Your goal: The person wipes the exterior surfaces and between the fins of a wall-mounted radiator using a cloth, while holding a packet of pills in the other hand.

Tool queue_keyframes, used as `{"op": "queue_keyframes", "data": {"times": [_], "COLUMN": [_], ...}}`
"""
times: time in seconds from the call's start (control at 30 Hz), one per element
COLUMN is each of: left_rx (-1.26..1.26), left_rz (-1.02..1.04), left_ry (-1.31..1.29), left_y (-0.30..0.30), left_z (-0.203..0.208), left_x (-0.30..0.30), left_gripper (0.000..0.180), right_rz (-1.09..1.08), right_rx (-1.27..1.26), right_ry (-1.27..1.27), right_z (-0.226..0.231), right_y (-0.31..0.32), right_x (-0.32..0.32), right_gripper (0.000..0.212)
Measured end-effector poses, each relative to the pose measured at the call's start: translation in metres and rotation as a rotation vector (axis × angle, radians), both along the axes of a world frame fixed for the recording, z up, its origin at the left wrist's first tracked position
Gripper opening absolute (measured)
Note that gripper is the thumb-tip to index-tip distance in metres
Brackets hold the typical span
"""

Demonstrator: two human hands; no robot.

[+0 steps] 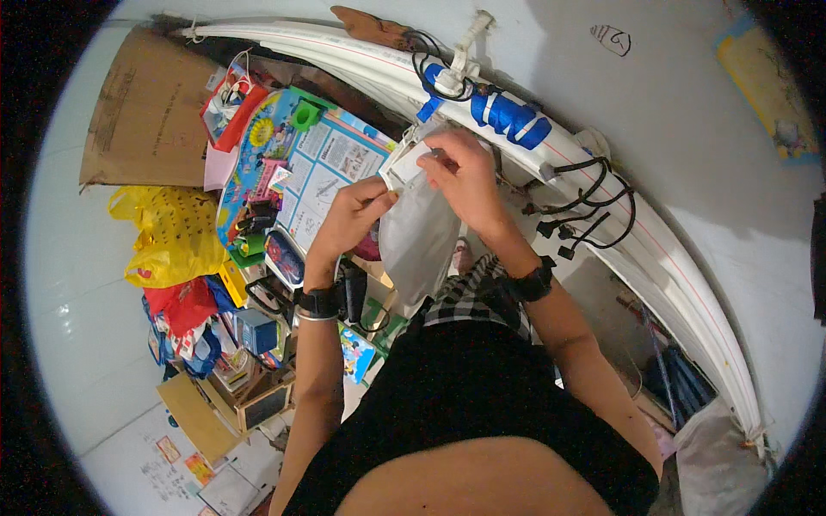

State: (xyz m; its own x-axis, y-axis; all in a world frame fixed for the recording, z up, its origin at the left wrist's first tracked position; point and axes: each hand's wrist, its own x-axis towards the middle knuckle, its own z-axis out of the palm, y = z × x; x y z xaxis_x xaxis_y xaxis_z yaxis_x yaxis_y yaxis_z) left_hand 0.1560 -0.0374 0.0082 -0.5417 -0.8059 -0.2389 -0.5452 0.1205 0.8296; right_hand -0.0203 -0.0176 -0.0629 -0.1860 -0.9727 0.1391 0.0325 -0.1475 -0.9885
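My left hand [354,215] and right hand [467,176] pinched the white bag-like piece [422,232] near its top, before me — a handling step; the next move seemingly called for steady, even grips.

White piece [403,169] partly hidden by fingers [437,168], print on board [331,163] unreadably small, dark object [819,258] cut off
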Motion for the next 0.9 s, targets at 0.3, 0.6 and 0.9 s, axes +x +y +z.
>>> {"op": "queue_keyframes", "data": {"times": [0.3,0.6,0.9], "left_rx": [-0.086,-0.081,-0.098], "left_rz": [0.038,0.188,0.128], "left_ry": [0.013,-0.059,-0.063], "left_y": [0.004,0.007,0.006], "left_z": [-0.011,-0.019,-0.017], "left_x": [-0.006,-0.010,-0.009], "left_gripper": [0.023,0.030,0.029], "right_rz": [-0.122,-0.131,-0.078], "right_rx": [-0.108,-0.105,-0.124], "right_ry": [0.089,0.053,-0.186], "right_z": [0.001,-0.005,-0.008], "right_y": [0.004,0.006,0.006], "right_x": [0.003,0.004,-0.008], "right_gripper": [0.024,0.022,0.014]}}
